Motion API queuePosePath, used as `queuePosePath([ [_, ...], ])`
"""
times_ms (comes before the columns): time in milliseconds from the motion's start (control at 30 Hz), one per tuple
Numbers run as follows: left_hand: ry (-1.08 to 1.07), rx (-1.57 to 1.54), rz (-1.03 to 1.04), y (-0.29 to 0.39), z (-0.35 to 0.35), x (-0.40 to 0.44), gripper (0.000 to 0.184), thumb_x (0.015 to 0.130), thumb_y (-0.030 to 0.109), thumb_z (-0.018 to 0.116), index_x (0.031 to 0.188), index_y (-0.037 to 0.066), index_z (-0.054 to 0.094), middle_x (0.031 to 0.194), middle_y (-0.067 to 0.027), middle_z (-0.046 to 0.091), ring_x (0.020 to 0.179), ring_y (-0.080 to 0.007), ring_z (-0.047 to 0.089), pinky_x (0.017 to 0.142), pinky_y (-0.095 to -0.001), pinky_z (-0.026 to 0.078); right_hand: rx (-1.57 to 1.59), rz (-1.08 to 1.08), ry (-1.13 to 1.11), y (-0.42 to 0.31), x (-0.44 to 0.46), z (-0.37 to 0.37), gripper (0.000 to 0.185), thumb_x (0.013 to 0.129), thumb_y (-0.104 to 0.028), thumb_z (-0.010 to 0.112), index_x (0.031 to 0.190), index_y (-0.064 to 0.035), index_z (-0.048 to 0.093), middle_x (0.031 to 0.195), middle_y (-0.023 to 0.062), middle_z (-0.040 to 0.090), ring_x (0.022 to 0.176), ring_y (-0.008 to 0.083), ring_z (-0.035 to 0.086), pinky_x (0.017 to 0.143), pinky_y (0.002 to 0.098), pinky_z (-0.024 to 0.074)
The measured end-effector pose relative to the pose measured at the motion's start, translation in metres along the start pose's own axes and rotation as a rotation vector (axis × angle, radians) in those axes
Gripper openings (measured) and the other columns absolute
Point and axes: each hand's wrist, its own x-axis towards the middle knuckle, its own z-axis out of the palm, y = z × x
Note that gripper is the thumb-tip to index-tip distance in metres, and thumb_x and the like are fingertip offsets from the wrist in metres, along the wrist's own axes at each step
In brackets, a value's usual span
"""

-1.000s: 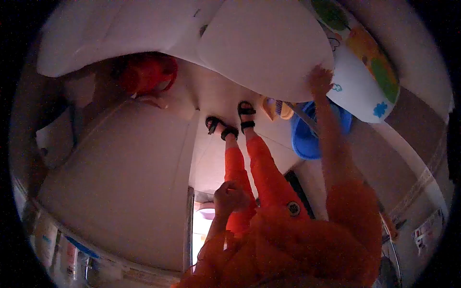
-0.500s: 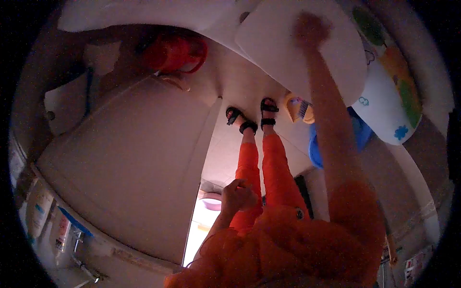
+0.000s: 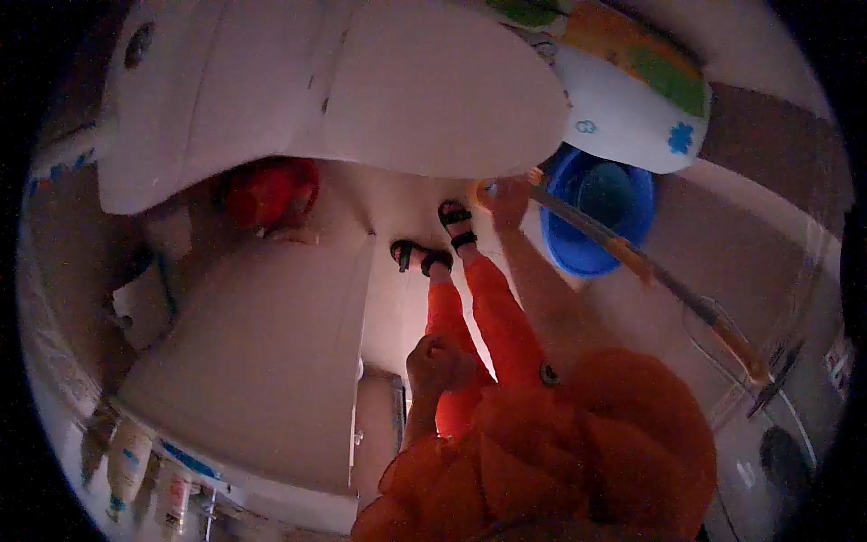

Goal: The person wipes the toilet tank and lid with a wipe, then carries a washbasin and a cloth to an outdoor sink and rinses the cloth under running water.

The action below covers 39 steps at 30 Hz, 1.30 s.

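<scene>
My right hand (image 3: 511, 200) reaches down beside the rounded front of a white toilet (image 3: 442, 90) with its lid down. It is at a small yellow-orange piece (image 3: 488, 191), perhaps part of a dustpan or brush. Its fingers are dim and blurred, so their grip is unclear. Just right of that hand, a long orange-brown handle (image 3: 668, 277) slants across the front of a blue basin (image 3: 558, 230). My left hand (image 3: 435, 361) is curled closed above my thigh, and whatever it may hold is hidden.
A red container (image 3: 266, 191) stands beneath the toilet's left side. A large pale panel (image 3: 253, 352) fills the left. Bottles (image 3: 129, 461) line the lower left. A white board with coloured shapes (image 3: 623, 117) leans at upper right. My sandalled feet (image 3: 456, 226) are on the floor.
My right hand has left the white lid and come down to the yellow-orange piece near the floor. The view has shifted, showing more of the toilet and the long handle. My left hand stays curled.
</scene>
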Motion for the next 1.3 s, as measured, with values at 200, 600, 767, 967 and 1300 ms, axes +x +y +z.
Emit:
queuePosePath([
  [200, 0.039, 0.195, 0.390, -0.007, 0.000, -0.007, 0.038, 0.073, 0.024, 0.063, 0.106, 0.007, 0.055, 0.086, -0.0078, 0.063, 0.074, -0.0189, 0.061, 0.069, -0.0322, 0.049, 0.203, -0.285, -0.604, -0.008, -0.120, -0.028, 0.029, 0.082, -0.026, 0.055, 0.095, -0.0018, 0.045, 0.073, 0.0046, 0.051, 0.064, 0.0202, 0.050, 0.059, 0.0334, 0.0441],
  [600, -0.736, -0.292, 0.095, 0.010, 0.020, -0.087, 0.044, 0.077, 0.009, 0.061, 0.118, 0.004, 0.047, 0.100, -0.0060, 0.057, 0.086, -0.0150, 0.055, 0.073, -0.0250, 0.046, 1.324, 0.657, -1.168, -0.014, -0.210, -0.290, 0.025, 0.084, -0.021, 0.056, 0.102, -0.0054, 0.050, 0.084, 0.0007, 0.053, 0.076, 0.0095, 0.051, 0.067, 0.0231, 0.0439],
  [767, -0.446, 0.272, 0.419, 0.037, 0.047, -0.129, 0.028, 0.075, 0.012, 0.064, 0.100, -0.001, 0.056, 0.085, -0.0038, 0.060, 0.073, -0.0097, 0.053, 0.063, -0.0217, 0.043, 1.603, 0.706, -1.068, 0.010, -0.239, -0.323, 0.022, 0.082, -0.019, 0.059, 0.099, -0.0055, 0.055, 0.087, 0.0012, 0.056, 0.080, 0.0101, 0.052, 0.069, 0.0235, 0.0450],
  [967, -0.534, 0.215, 0.488, 0.029, 0.116, -0.145, 0.029, 0.075, 0.014, 0.064, 0.099, -0.001, 0.059, 0.088, -0.0045, 0.059, 0.076, -0.0096, 0.053, 0.066, -0.0229, 0.044, 1.285, 0.451, -0.674, 0.083, -0.256, -0.352, 0.018, 0.079, -0.016, 0.060, 0.092, -0.0041, 0.058, 0.089, 0.0046, 0.058, 0.082, 0.0145, 0.055, 0.069, 0.0266, 0.0462],
  [1300, -0.733, 0.569, 0.825, 0.055, 0.247, -0.242, 0.035, 0.078, 0.015, 0.061, 0.108, 0.000, 0.055, 0.103, -0.0125, 0.059, 0.086, -0.0183, 0.058, 0.077, -0.0293, 0.046, 0.878, 0.365, 0.067, 0.159, -0.277, -0.426, 0.025, 0.081, -0.021, 0.059, 0.097, -0.0008, 0.060, 0.090, 0.0090, 0.061, 0.078, 0.0151, 0.057, 0.070, 0.0269, 0.0474],
])
